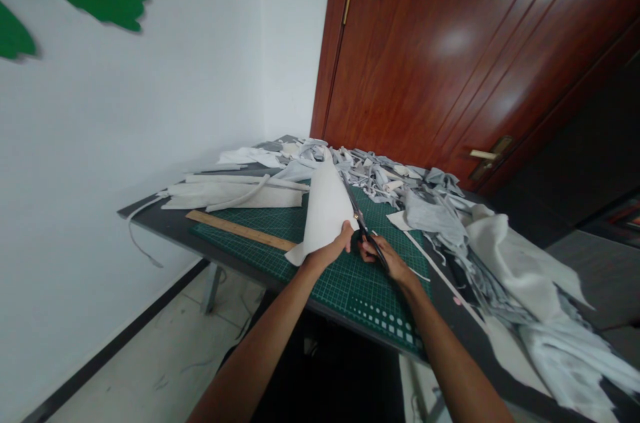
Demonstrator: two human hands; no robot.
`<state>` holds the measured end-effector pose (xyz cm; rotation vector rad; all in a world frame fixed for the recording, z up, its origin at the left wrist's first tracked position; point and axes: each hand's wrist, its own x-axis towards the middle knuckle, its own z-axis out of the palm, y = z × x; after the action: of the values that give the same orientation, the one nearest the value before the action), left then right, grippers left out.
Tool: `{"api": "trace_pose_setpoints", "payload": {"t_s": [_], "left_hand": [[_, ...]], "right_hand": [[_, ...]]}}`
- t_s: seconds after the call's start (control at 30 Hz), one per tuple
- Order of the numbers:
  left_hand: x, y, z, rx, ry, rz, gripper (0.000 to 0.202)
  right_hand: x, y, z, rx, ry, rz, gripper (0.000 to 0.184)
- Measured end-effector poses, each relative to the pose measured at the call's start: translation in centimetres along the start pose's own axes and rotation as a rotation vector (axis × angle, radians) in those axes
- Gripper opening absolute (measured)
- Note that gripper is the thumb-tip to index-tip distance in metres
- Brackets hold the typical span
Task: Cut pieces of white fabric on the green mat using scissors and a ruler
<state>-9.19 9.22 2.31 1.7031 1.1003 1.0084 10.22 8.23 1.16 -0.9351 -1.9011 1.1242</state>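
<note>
My left hand (pixel 336 246) is closed on the near edge of a white fabric piece (pixel 325 209), which rises off the green cutting mat (pixel 350 283). My right hand (pixel 385 257) grips the handles of black scissors (pixel 361 219). Their blades run up along the right edge of the fabric piece. Both hands sit close together over the mat, near the middle of the dark table (pixel 165 223).
A wooden ruler (pixel 240 229) lies on the mat's left side. White strips (pixel 235 193) lie behind it. Grey and white fabric scraps (pixel 440 209) pile across the back and right. A white wall is left, a brown door (pixel 450 49) behind.
</note>
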Motion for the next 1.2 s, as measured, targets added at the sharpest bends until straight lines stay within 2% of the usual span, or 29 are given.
{"api": "trace_pose_setpoints", "payload": {"t_s": [0.27, 0.77, 1.2], "left_hand": [[0.1, 0.5, 0.1, 0.000, -0.039, -0.024, 0.071], [-0.5, 1.3, -0.2, -0.046, -0.033, -0.019, 0.066], [0.3, 0.7, 0.2, -0.053, -0.055, -0.062, 0.069]], "right_hand": [[0.0, -0.2, 0.1, -0.005, 0.009, 0.007, 0.057], [0.0, -0.3, -0.1, 0.001, 0.005, 0.030, 0.055], [-0.2, -0.8, -0.3, -0.011, 0.015, 0.036, 0.058]]}}
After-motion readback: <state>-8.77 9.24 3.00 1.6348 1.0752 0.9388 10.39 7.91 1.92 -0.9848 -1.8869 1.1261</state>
